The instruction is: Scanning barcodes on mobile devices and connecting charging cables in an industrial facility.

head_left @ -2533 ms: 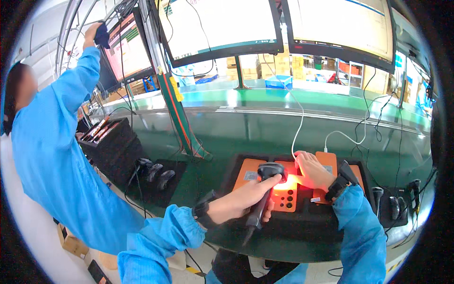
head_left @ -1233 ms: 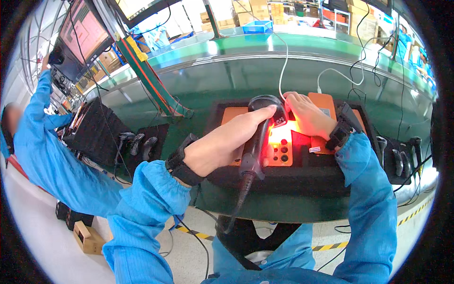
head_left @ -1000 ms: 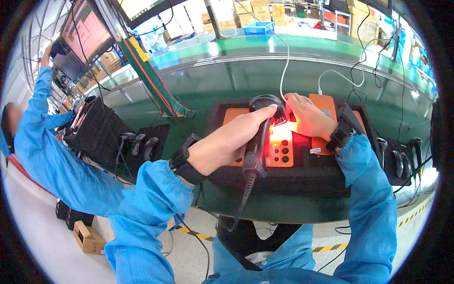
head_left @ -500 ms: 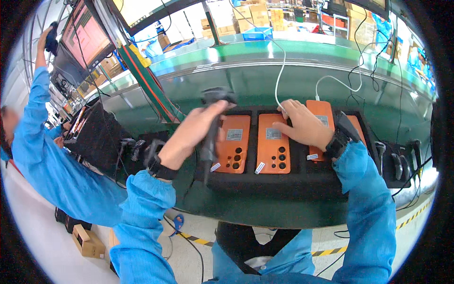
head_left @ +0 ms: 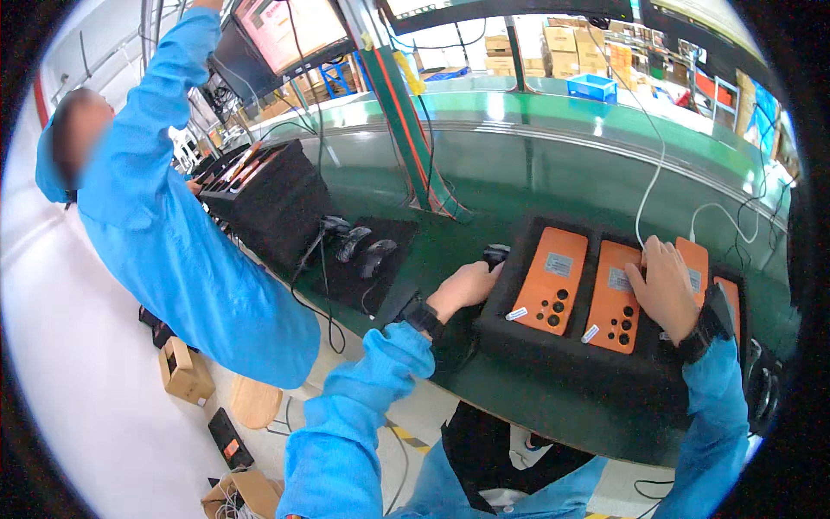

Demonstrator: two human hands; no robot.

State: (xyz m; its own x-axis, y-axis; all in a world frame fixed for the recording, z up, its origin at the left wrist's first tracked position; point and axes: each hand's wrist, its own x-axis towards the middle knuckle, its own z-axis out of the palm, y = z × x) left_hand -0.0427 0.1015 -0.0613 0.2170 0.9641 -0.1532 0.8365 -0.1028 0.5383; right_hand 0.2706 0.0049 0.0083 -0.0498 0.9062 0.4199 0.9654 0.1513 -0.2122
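Note:
My left hand [head_left: 464, 288] is closed around a black handheld barcode scanner [head_left: 495, 253], low beside the left wall of a black foam tray [head_left: 519, 333]. Only part of the scanner shows past my fingers. Orange smartphones lie back up in the tray's slots: a left one [head_left: 552, 281], one beside it [head_left: 612, 324], and others to the right. My right hand [head_left: 666, 290] lies over the second phone's upper right edge. Its fingertips close on the end of a white cable [head_left: 650, 195] at that phone's top, while the thumb rests on the phone's back. A third phone [head_left: 692, 253] is partly hidden behind this hand.
At the left, a co-worker in blue [head_left: 199, 251] raises an arm beside a stacked black tray [head_left: 264, 203]. Several black scanners [head_left: 376, 258] lie on a dark mat. A green post [head_left: 402, 121] stands behind the table. Another white cable [head_left: 722, 208] runs to the third phone.
The view has swung left, so the tray appears further right. My left hand has moved the scanner from above the left phone to beside the tray. My right hand stays at the second phone.

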